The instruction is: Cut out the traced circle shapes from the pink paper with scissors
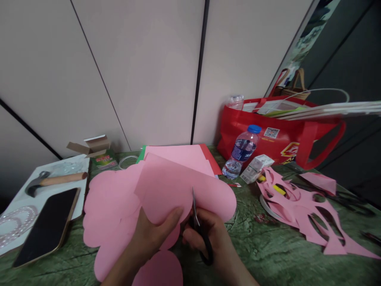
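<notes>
My left hand (154, 230) grips a pink sheet of paper (166, 182), its thumb lying on top near the lower edge. In my right hand (210, 234) are black-handled scissors (205, 242), fingers wrapped in the loops. Their blades point up and away from me, at a cut in the sheet, with one blade showing above the paper. To the right of the blades the sheet has a rounded end. Beneath and to the left lie several pink cut-outs (107, 214) with scalloped or rounded outlines, partly hidden by my left hand and the sheet.
Behind the sheet lies a stack of coloured paper (178, 151). A water bottle (242, 151), a small white box (256, 167) and a red bag (268, 135) stand at back right. Pink scraps (306, 210) spread rightward. A hammer (56, 180), phone (49, 224) and opened box (102, 157) are left.
</notes>
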`<state>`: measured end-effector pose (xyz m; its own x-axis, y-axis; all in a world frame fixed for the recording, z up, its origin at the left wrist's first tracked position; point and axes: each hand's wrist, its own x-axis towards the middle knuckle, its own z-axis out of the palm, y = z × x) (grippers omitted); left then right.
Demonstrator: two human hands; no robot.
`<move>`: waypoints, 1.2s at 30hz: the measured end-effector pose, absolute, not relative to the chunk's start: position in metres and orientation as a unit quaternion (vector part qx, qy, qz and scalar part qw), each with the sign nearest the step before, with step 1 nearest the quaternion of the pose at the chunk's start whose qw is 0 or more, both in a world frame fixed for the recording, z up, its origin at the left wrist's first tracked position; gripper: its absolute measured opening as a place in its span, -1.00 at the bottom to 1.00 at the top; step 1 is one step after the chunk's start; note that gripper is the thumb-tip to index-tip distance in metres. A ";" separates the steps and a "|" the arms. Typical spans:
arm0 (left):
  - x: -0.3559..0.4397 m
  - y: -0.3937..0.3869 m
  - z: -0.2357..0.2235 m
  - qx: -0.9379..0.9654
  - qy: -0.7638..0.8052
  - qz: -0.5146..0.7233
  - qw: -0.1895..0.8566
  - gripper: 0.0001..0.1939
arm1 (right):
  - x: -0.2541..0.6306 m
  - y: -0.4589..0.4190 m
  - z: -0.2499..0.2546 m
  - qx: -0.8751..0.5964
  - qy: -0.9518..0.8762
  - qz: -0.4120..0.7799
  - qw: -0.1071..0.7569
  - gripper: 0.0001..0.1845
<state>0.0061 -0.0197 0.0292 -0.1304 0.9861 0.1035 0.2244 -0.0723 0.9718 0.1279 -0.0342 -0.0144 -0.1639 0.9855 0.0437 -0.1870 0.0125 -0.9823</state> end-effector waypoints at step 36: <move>0.003 -0.018 0.033 0.536 0.549 0.512 0.386 -0.86 | 0.128 -0.036 -0.004 -0.425 -0.463 0.614 0.477 -0.72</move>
<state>0.0031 -0.0183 0.0328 -0.1272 0.9838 0.1263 0.1930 -0.1004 0.9761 0.1284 -0.0364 -0.0041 -0.1835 0.9797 -0.0808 -0.1915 -0.1163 -0.9746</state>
